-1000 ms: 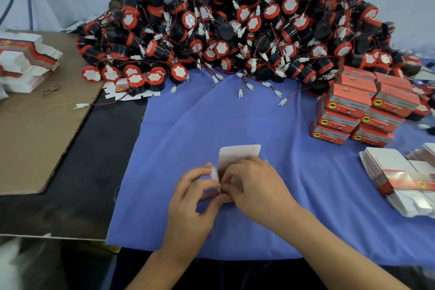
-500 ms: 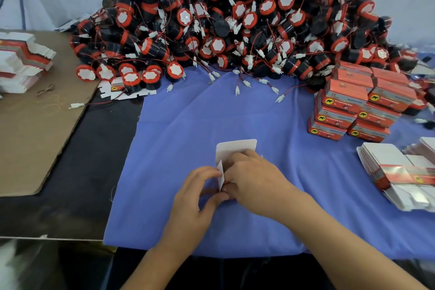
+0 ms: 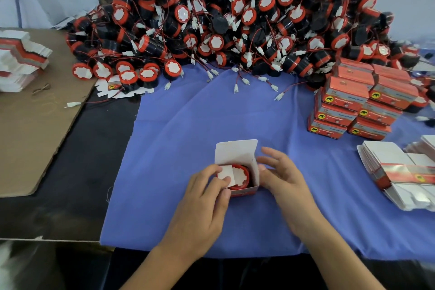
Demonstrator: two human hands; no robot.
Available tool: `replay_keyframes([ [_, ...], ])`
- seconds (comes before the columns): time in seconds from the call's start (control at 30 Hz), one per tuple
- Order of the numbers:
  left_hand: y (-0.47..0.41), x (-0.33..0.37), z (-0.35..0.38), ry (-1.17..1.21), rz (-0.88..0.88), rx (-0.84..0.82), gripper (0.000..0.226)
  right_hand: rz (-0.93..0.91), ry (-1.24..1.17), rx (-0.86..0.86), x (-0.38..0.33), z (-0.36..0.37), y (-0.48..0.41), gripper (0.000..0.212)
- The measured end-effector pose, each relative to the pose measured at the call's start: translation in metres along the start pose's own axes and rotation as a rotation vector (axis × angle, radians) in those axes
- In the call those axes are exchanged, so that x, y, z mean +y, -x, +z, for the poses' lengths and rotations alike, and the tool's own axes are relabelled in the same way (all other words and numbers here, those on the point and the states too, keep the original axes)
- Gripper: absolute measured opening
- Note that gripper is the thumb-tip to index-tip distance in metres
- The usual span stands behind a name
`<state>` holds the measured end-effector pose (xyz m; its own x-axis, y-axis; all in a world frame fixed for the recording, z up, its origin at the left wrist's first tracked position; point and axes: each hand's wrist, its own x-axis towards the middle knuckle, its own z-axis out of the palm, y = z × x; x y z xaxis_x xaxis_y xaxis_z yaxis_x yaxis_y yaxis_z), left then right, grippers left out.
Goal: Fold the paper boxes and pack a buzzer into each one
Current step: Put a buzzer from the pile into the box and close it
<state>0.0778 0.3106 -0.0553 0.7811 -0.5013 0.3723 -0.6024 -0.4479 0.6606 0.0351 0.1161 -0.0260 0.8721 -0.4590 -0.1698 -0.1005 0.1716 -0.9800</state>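
Observation:
A small paper box (image 3: 244,192) stands open-topped on the blue cloth (image 3: 188,129), its white lid flap raised at the back. Inside it lies a buzzer (image 3: 242,178) with a red rim and white face. My left hand (image 3: 204,198) grips the box's left side and presses a white side flap over the buzzer with its thumb. On the box's right side, my right hand (image 3: 282,176) has its fingers spread, touching the right wall or just off it. A big heap of black and red buzzers (image 3: 235,21) with wires fills the back of the table.
Stacked packed red boxes (image 3: 357,106) stand at the right. Flat unfolded box blanks (image 3: 397,172) lie at the far right, and more blanks (image 3: 21,59) lie at the far left on brown cardboard (image 3: 35,129). One flat blank (image 3: 113,88) lies under buzzers at the heap's left foot.
Earlier both hands covered the box, working at its top. Now my right hand has drawn back to the right and opened, baring the buzzer inside; my left thumb holds the side flap down.

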Motion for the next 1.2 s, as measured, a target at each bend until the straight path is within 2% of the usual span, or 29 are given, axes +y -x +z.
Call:
replay_keyframes([
  [0.1, -0.003, 0.001, -0.002, 0.044, -0.020, 0.016, 0.041, -0.029, 0.089, -0.092, 0.004, 0.004, -0.004, 0.039],
  [0.17, -0.006, 0.002, -0.002, 0.107, -0.045, 0.021, 0.034, -0.098, 0.155, -0.118, 0.004, 0.006, -0.007, 0.044],
  [0.23, -0.008, 0.003, 0.000, 0.173, -0.103, 0.066, 0.015, -0.171, 0.260, -0.135, 0.004, 0.006, -0.008, 0.040],
  [0.27, -0.009, 0.004, 0.001, 0.217, -0.143, 0.096, 0.017, -0.185, 0.284, -0.135, 0.005, 0.004, -0.008, 0.037],
  [0.37, -0.011, 0.008, 0.001, 0.394, -0.252, 0.148, 0.063, -0.209, 0.340, -0.148, 0.010, -0.004, -0.004, 0.026],
  [0.4, -0.012, 0.007, 0.000, 0.416, -0.239, 0.142, 0.072, -0.227, 0.359, -0.178, 0.012, -0.009, -0.002, 0.025],
  [0.43, -0.012, 0.006, -0.002, 0.392, -0.203, 0.127, 0.072, -0.242, 0.365, -0.224, 0.014, -0.014, 0.001, 0.028],
  [0.57, -0.005, -0.007, -0.010, 0.235, -0.110, -0.017, 0.046, -0.279, 0.454, -0.373, 0.014, -0.028, 0.007, 0.046],
  [0.63, -0.001, -0.012, -0.015, 0.187, -0.064, -0.098, 0.047, -0.319, 0.501, -0.356, 0.017, -0.028, 0.007, 0.044],
  [0.87, -0.015, -0.016, -0.024, 0.062, -0.022, -0.191, 0.041, -0.540, 0.817, -0.337, 0.019, -0.030, 0.004, 0.045],
  [0.97, -0.022, -0.015, -0.029, 0.035, -0.001, -0.241, 0.045, -0.566, 0.877, -0.317, 0.020, -0.029, 0.003, 0.041],
  [1.2, -0.024, -0.011, -0.031, 0.047, 0.015, -0.230, 0.037, -0.546, 0.862, -0.291, 0.017, -0.025, 0.005, 0.039],
])
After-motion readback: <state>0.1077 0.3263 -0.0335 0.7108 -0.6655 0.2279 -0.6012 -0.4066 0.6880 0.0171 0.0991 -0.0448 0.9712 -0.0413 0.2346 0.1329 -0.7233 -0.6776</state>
